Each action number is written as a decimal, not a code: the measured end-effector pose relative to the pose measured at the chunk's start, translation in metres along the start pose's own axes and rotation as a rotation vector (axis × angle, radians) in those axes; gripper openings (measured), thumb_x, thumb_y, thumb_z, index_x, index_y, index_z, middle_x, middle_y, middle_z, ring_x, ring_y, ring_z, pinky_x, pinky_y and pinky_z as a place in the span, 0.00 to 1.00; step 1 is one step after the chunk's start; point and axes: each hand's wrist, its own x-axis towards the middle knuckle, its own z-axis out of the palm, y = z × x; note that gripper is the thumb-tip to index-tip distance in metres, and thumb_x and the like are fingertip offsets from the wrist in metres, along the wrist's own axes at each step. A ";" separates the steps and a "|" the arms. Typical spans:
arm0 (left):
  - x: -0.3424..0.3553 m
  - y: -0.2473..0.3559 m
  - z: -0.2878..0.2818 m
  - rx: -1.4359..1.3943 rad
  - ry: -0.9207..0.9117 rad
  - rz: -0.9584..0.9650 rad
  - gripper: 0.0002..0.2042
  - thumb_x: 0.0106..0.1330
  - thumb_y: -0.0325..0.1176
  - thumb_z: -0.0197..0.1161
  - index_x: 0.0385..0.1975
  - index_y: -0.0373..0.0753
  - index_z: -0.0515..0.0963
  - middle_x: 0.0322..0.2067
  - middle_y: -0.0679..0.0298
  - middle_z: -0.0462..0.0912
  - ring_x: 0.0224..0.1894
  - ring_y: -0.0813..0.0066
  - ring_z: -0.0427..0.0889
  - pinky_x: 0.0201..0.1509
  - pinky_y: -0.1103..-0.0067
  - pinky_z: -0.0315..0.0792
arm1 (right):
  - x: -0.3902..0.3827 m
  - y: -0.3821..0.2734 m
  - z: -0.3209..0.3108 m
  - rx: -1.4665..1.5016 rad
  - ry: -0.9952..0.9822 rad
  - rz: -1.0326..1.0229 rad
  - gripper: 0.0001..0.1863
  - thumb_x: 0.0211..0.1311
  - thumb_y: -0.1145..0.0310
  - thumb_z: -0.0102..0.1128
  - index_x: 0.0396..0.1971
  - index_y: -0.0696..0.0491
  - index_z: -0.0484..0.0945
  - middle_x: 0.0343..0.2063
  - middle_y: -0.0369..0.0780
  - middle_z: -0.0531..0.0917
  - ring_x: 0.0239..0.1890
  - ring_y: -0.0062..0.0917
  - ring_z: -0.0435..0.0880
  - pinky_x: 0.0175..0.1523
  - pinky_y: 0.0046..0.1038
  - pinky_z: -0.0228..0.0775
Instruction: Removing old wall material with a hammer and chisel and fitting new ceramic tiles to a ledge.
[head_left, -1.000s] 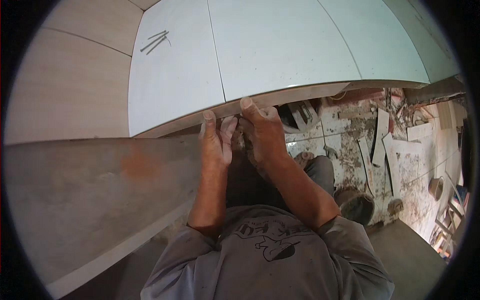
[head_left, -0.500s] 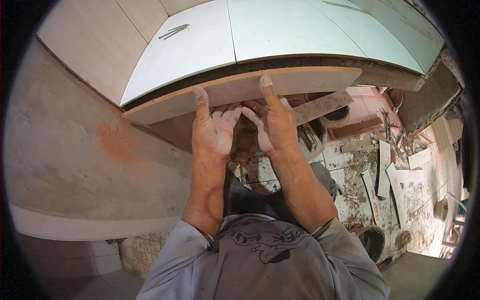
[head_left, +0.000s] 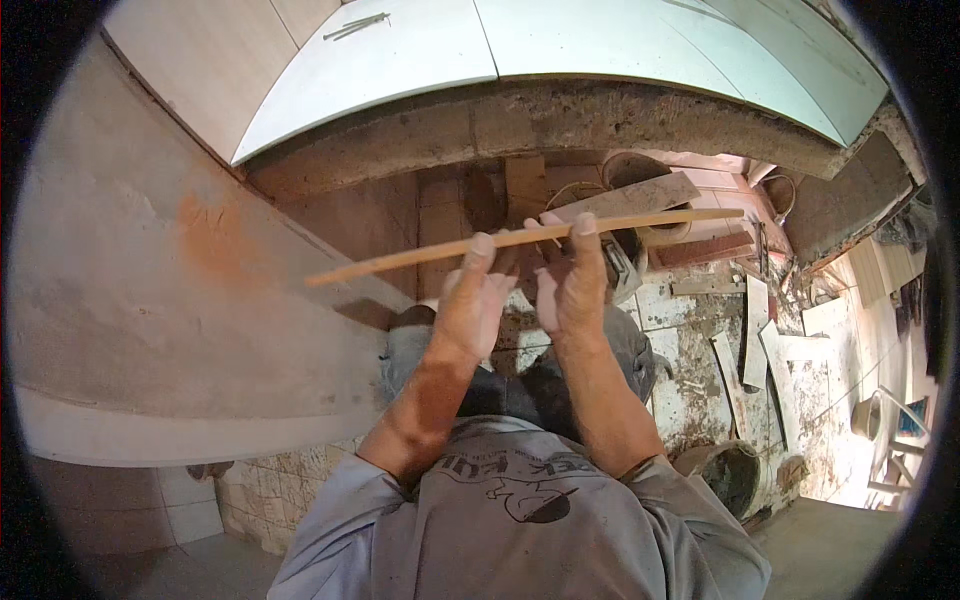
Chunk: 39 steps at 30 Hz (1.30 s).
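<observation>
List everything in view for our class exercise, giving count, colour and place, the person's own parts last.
thin strip: one, orange-brown, centre
counter: one, white-tiled, top
thin metal pieces: several, grey, on the counter
wall tiles: several, beige, upper left
cement surface: one, grey, left
board: one, greyish, beyond the strip
slab: one, reddish-brown, floor, right of centre
buckets: at least three, greyish, floor
offcuts: about five, off-white, floor, right
floor tiles: several, whitish, dirty, right
shirt: one, grey, bottom
trousers: one pair, dark grey, centre
left hand: one, dusty, holding the strip
right hand: one, dusty, holding the strip
</observation>
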 end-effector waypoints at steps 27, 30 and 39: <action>0.123 0.041 0.047 1.371 0.763 1.430 0.56 0.51 0.59 0.65 0.63 0.27 0.35 0.62 0.39 0.40 0.67 0.45 0.40 0.70 0.55 0.38 | 0.044 -0.052 -0.239 0.139 0.337 0.071 0.24 0.65 0.60 0.48 0.54 0.61 0.63 0.40 0.48 0.77 0.40 0.42 0.78 0.49 0.44 0.72; 0.125 0.040 0.048 1.243 0.720 1.382 0.56 0.52 0.60 0.65 0.63 0.27 0.34 0.63 0.40 0.38 0.68 0.46 0.38 0.70 0.56 0.37 | 0.076 -0.043 -0.243 0.108 0.381 0.039 0.24 0.65 0.60 0.49 0.53 0.62 0.65 0.43 0.48 0.76 0.43 0.40 0.78 0.48 0.42 0.73; 0.127 0.029 0.058 1.018 0.630 1.361 0.52 0.56 0.54 0.63 0.65 0.28 0.35 0.65 0.40 0.36 0.69 0.48 0.36 0.70 0.57 0.34 | 0.248 -0.009 -0.283 0.149 0.386 0.021 0.24 0.65 0.54 0.49 0.53 0.58 0.68 0.49 0.45 0.74 0.50 0.41 0.74 0.56 0.42 0.67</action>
